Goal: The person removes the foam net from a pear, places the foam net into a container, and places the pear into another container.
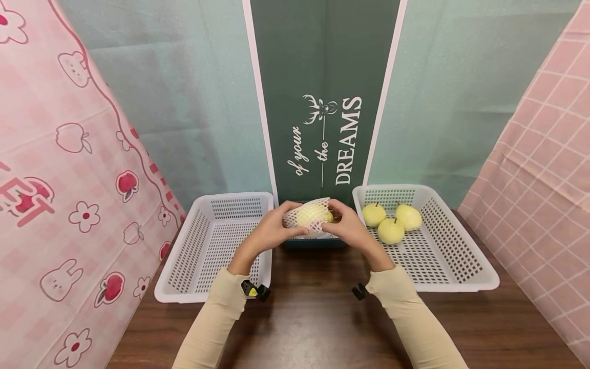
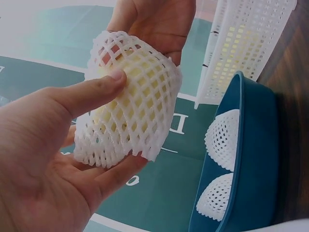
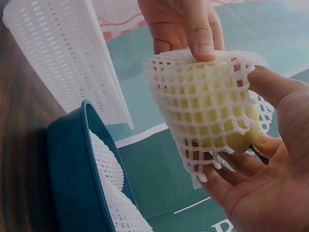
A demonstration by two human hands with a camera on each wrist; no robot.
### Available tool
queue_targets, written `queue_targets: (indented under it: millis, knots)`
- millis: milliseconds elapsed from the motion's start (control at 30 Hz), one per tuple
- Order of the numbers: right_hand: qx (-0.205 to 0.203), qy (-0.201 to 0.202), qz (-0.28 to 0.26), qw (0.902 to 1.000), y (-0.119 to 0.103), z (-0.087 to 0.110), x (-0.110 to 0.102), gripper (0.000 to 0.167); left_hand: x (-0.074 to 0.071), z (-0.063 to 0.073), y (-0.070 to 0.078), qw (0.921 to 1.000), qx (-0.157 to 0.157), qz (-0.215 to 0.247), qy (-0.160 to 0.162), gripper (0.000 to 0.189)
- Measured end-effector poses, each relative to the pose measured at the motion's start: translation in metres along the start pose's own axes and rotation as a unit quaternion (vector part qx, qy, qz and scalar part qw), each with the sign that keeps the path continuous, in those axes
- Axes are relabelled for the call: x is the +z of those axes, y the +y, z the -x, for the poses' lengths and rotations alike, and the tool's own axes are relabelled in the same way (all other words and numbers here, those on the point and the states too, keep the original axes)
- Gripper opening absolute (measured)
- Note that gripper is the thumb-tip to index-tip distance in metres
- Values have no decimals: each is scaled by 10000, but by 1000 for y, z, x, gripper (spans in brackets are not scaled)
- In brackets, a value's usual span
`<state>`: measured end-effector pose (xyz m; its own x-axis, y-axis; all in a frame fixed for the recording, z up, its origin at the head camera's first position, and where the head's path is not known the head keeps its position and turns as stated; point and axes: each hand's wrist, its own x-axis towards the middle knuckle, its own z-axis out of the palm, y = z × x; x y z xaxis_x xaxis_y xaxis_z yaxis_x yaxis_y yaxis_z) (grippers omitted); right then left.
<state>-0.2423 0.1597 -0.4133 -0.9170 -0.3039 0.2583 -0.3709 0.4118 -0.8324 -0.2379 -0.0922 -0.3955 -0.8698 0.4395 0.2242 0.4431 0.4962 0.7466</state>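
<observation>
Both hands hold a yellow pear inside a white foam net sleeve, raised over a dark teal bin. My left hand grips the closed-in side of the net, its thumb lying across the mesh in the left wrist view. At the other end, my right hand pinches the net's edge, with its fingers round the pear's stem end. The stem and a bare patch of skin poke out of the net there in the right wrist view. More white foam nets lie in the bin.
On the right stands a white perforated basket with three yellow pears. A second white basket stands on the left, its mesh floor showing. Both rest on a brown wooden table. A green cloth hangs behind.
</observation>
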Motion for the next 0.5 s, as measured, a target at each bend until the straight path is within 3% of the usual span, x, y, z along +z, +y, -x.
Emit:
queue_targets:
  millis: [333, 500]
  knots:
    - [187, 59, 42, 9998, 2, 0, -3, 56, -2, 0, -1, 9997, -128, 4, 214, 48]
    - [170, 97, -70, 9998, 3, 0, -5, 57, -3, -1, 1, 9995, -49, 44, 305, 41]
